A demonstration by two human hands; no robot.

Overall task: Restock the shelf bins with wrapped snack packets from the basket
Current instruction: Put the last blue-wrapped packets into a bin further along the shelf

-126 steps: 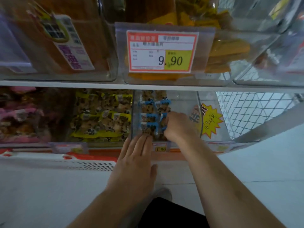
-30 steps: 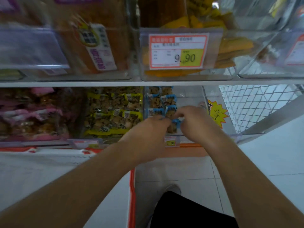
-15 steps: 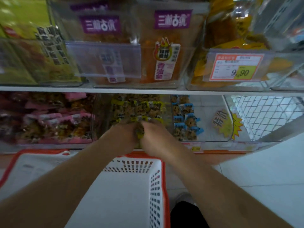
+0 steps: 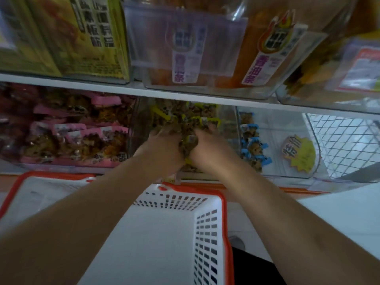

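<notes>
**Both hands in the centre shelf bin among yellow-wrapped packets**

Head view. The left hand [image 4: 162,147] and right hand [image 4: 207,148] reach side by side into the clear plastic centre bin [image 4: 233,128] on the lower shelf, at about 12 o'clock from the middle of the frame. Between them sits a clump of brown snack packets with yellow-edged wrappers [image 4: 188,144]; both hands' fingers curl down into and around this clump, the fingertips buried among the wrappers. The rest of the yellow-wrapped packets lies heaped in the same bin, behind the hands.

At 9 o'clock from the hands, the neighbouring clear bin holds pink-wrapped snack packets [image 4: 82,134]. At 3 o'clock, another clear bin holds blue-edged snack packets [image 4: 254,149] stacked along its left side, with a yellow starburst price sticker [image 4: 298,154] on its front wall.

At 6 o'clock, beneath the forearms, stands the white perforated plastic basket with an orange rim [image 4: 207,233]; no packets show in the visible part of its interior.

At 12 o'clock, the white shelf board [image 4: 102,84] carries upper clear bins of large orange and yellow-green bags, blurred.
</notes>
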